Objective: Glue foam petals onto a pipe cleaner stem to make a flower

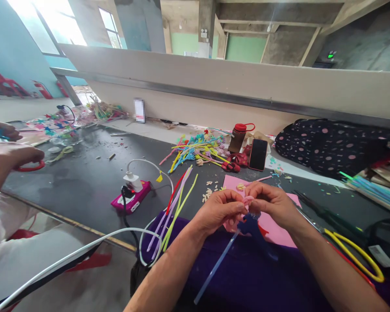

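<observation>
My left hand [224, 209] and my right hand [272, 201] meet in front of me, both with fingertips closed on a small looped piece of pink pipe cleaner [248, 199]. Just below them is a dark blue glue gun [251, 225], partly hidden by the fingers, with a translucent glue stick [216, 268] sticking out toward me. Under the hands lies a pink sheet [281, 226] on the table's front edge. Loose purple, red and yellow-green pipe cleaners [178, 210] rest to the left of my left forearm. Small pale pieces [209, 190] are scattered beyond my left hand.
A magenta power strip [134, 203] with plugs and white cable sits left. Colourful twisted stems [196, 149], a bottle [237, 138] and a phone [258, 154] stand behind. Yellow-handled scissors [357, 255] lie right. A co-worker's hand [26, 156] holds a red-handled tool at far left.
</observation>
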Available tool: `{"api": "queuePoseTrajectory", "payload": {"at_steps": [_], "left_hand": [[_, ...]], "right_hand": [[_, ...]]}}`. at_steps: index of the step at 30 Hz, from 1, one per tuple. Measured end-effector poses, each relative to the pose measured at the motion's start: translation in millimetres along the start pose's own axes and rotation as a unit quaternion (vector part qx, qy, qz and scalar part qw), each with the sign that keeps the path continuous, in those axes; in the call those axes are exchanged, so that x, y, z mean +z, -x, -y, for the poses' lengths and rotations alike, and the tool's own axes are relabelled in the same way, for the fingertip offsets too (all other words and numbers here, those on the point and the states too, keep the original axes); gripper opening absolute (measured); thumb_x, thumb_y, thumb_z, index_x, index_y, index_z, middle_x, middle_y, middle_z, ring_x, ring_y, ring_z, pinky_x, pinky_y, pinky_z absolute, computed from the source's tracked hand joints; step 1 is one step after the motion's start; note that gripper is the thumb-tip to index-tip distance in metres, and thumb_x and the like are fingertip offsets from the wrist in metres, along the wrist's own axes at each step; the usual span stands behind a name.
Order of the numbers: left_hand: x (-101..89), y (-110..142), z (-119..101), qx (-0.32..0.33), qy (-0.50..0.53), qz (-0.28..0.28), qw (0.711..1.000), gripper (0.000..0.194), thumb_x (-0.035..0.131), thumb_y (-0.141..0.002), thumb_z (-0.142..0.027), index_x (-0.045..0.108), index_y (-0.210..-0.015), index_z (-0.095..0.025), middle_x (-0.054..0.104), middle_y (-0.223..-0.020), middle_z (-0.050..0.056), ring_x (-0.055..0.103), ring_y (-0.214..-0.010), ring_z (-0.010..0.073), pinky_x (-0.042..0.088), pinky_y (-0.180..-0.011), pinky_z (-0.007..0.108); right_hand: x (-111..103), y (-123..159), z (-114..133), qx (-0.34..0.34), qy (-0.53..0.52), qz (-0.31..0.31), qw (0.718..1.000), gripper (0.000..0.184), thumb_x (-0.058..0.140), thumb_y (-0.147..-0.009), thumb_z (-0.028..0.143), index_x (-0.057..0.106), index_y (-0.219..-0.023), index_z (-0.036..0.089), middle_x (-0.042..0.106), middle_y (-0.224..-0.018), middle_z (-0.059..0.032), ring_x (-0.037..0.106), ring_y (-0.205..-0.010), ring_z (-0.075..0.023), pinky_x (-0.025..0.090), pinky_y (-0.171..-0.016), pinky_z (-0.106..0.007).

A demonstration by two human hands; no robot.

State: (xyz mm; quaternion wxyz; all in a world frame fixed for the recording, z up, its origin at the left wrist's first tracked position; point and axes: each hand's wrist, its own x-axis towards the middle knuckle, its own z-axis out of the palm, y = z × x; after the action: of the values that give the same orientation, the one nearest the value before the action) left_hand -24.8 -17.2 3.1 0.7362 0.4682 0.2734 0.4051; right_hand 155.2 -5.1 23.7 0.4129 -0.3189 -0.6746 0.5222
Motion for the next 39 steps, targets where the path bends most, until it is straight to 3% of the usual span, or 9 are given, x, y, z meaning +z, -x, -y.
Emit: {"api": "queuePoseTrajectory", "payload": {"at_steps": [4,8,13,20,22,25,29,32,39], "left_hand": [[3.5,-2.2,0.7,0.083,-0.051,-0.058,0.994,0.02,0.07,-0.064,-0.027,0.062,-0.075,-0.012,0.058,-0.068,0.0,0.048,-0.049,0.0047,0.038,-0.045,0.017],[4.5,-5.3,0.3,0.089,-0.044,-0.064,0.993,0.016,0.071,-0.062,-0.024,0.061,-0.071,-0.014,0.058,-0.064,-0.002,0.047,-0.05,0.0053,0.037,-0.046,0.018],[-1.3,-8.3,0.2,0.019,-0.026,-0.025,0.999,0.015,0.07,-0.061,-0.019,0.06,-0.072,-0.014,0.057,-0.063,-0.002,0.047,-0.047,0.004,0.037,-0.046,0.017],[2.0,-12.6,1.9,0.036,-0.034,-0.066,0.997,0.016,0.069,-0.063,-0.023,0.059,-0.071,-0.014,0.056,-0.061,-0.002,0.048,-0.046,0.005,0.04,-0.046,0.019],[5.6,-13.4,2.0,0.07,-0.071,-0.1,0.99,0.014,0.067,-0.064,-0.023,0.058,-0.069,-0.014,0.055,-0.06,-0.003,0.048,-0.046,0.0053,0.041,-0.046,0.019],[8.8,-13.2,2.4,0.117,-0.122,-0.144,0.975,0.013,0.065,-0.067,-0.024,0.057,-0.071,-0.015,0.054,-0.061,-0.004,0.049,-0.049,0.0065,0.042,-0.047,0.019],[9.0,-12.0,2.7,0.109,-0.112,-0.135,0.978,0.013,0.062,-0.07,-0.025,0.055,-0.072,-0.016,0.053,-0.058,-0.004,0.047,-0.045,0.0055,0.039,-0.045,0.018],[9.1,-11.3,1.4,0.096,-0.081,-0.128,0.984,0.014,0.063,-0.069,-0.026,0.053,-0.071,-0.015,0.051,-0.055,-0.005,0.045,-0.044,0.0052,0.039,-0.044,0.018],[9.7,-11.6,3.2,0.081,-0.033,-0.131,0.988,0.017,0.064,-0.069,-0.026,0.051,-0.071,-0.015,0.051,-0.053,-0.005,0.044,-0.043,0.0052,0.038,-0.042,0.016]], "right_hand": [[5.4,2.9,4.5,0.046,0.01,-0.034,0.998,0.019,0.066,-0.073,0.033,0.054,-0.072,0.018,0.054,-0.063,0.0016,0.051,-0.046,-0.0095,0.042,-0.043,-0.023],[11.0,7.7,10.5,0.003,0.16,-0.083,0.984,0.013,0.06,-0.077,0.031,0.053,-0.077,0.019,0.052,-0.061,0.0025,0.05,-0.048,-0.0104,0.041,-0.045,-0.023],[9.4,9.2,9.4,-0.153,0.416,-0.059,0.895,0.001,0.051,-0.081,0.019,0.051,-0.081,0.021,0.059,-0.075,-0.002,0.053,-0.06,-0.0129,0.04,-0.056,-0.025],[13.7,7.3,-1.4,-0.142,0.509,-0.115,0.841,0.004,0.047,-0.08,0.016,0.047,-0.079,0.02,0.058,-0.072,-0.0021,0.054,-0.058,-0.0139,0.037,-0.052,-0.026],[15.0,7.0,0.7,-0.134,0.493,-0.122,0.851,0.004,0.049,-0.079,0.016,0.047,-0.077,0.02,0.057,-0.068,-0.0011,0.052,-0.055,-0.0131,0.037,-0.051,-0.025],[13.1,6.2,7.1,-0.107,0.404,-0.089,0.904,0.003,0.051,-0.082,0.021,0.053,-0.081,0.02,0.06,-0.068,-0.0008,0.055,-0.056,-0.012,0.04,-0.051,-0.023],[7.4,3.9,10.5,-0.073,0.267,-0.062,0.959,0.019,0.044,-0.087,0.024,0.058,-0.099,0.021,0.063,-0.081,-0.002,0.059,-0.059,-0.0111,0.046,-0.051,-0.022],[5.3,1.7,10.1,-0.074,0.212,-0.032,0.974,0.023,0.044,-0.086,0.023,0.062,-0.101,0.022,0.061,-0.09,-0.0038,0.059,-0.065,-0.0116,0.048,-0.055,-0.023],[6.3,-0.8,10.6,0.005,0.099,-0.023,0.995,0.021,0.05,-0.083,0.024,0.065,-0.097,0.02,0.061,-0.074,-0.0009,0.055,-0.059,-0.0102,0.046,-0.053,-0.022]]}}
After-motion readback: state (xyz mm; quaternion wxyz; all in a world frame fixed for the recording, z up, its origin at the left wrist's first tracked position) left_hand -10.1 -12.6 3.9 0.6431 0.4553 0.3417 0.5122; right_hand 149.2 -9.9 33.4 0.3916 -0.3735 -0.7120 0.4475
